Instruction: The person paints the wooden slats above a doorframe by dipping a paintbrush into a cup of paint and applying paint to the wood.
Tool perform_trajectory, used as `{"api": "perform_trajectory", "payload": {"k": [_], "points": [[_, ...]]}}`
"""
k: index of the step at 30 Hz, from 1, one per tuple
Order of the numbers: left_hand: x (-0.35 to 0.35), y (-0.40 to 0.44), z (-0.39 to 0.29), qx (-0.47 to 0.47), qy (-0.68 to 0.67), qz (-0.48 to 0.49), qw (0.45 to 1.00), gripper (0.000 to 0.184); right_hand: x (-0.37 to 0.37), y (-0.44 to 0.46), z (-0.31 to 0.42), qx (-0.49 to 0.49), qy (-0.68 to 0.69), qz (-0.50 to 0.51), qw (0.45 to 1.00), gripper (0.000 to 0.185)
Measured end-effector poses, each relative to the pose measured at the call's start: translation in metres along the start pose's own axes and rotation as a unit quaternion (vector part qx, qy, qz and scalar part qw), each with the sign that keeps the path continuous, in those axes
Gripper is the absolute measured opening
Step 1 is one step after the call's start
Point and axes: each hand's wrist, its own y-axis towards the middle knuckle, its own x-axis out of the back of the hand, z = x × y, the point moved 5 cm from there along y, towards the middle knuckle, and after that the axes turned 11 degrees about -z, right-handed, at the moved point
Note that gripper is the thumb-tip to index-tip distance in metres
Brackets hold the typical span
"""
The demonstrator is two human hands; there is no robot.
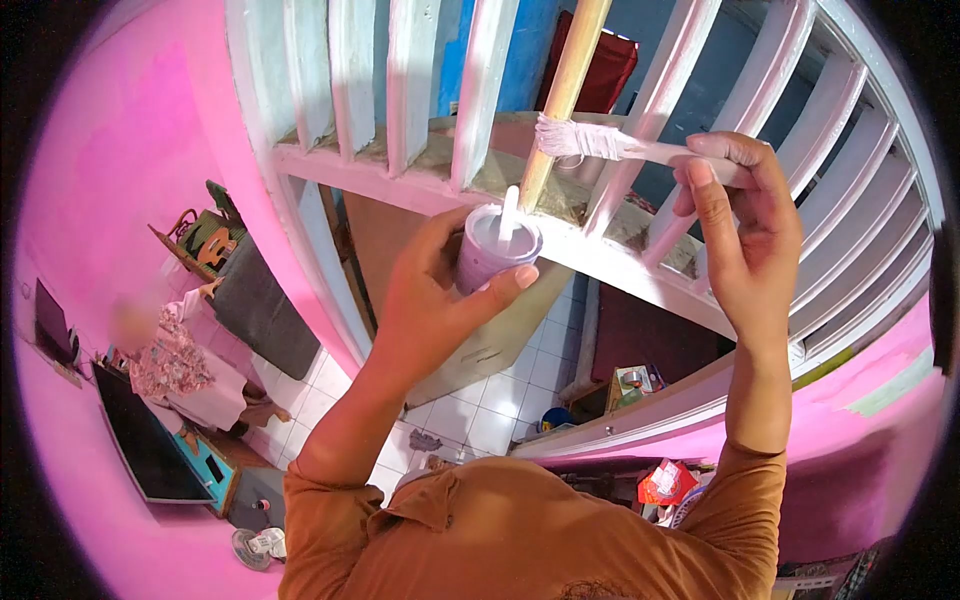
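Observation:
My left hand (425,290) is wrapped around a small paint cup (482,268), held just below the lower rail of a slatted vent. Pale liquid shows inside the cup, and a white stick (508,215) stands in it. Between the thumb and fingers of my right hand (745,220) is the handle of a paintbrush (590,141), its whitish head bound with string. That head lies across a bare yellowish wooden slat (570,80); whether it presses on the wood I cannot tell. The neighbouring slats (485,90) are whitish.
The vent's white lower rail (560,235) curves above a doorway with a brown door (480,350). Far below, a person (180,360) in a flowered top stands near a television (145,440). Pink walls (90,200) rise at both sides, and a grey sofa (275,310) stands left.

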Motion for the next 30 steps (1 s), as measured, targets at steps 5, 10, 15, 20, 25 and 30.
{"api": "perform_trajectory", "payload": {"k": [5, 10, 15, 20, 25, 30], "points": [[0.014, -0.016, 0.009, 0.034, 0.009, -0.01, 0.999, 0.063, 0.002, 0.013, 0.028, 0.214, -0.14, -0.044, 0.966, 0.021], [0.03, -0.039, 0.019, 0.053, 0.047, -0.018, 0.997, 0.063, -0.003, -0.008, 0.036, 0.213, -0.192, 0.026, 0.958, 0.014], [0.037, -0.064, 0.034, 0.07, 0.033, -0.018, 0.997, 0.065, -0.018, -0.008, 0.032, 0.259, -0.233, 0.056, 0.936, 0.019], [0.042, -0.084, 0.047, 0.066, 0.03, -0.011, 0.997, 0.065, -0.007, 0.022, 0.067, 0.359, -0.273, -0.052, 0.891, 0.022], [0.049, -0.101, 0.065, 0.124, 0.037, -0.026, 0.991, 0.072, -0.017, 0.004, 0.069, 0.305, -0.243, 0.014, 0.921, 0.023], [0.051, -0.104, 0.065, 0.113, 0.027, -0.016, 0.993, 0.063, -0.024, 0.018, 0.068, 0.358, -0.328, 0.039, 0.873, 0.019]]}}
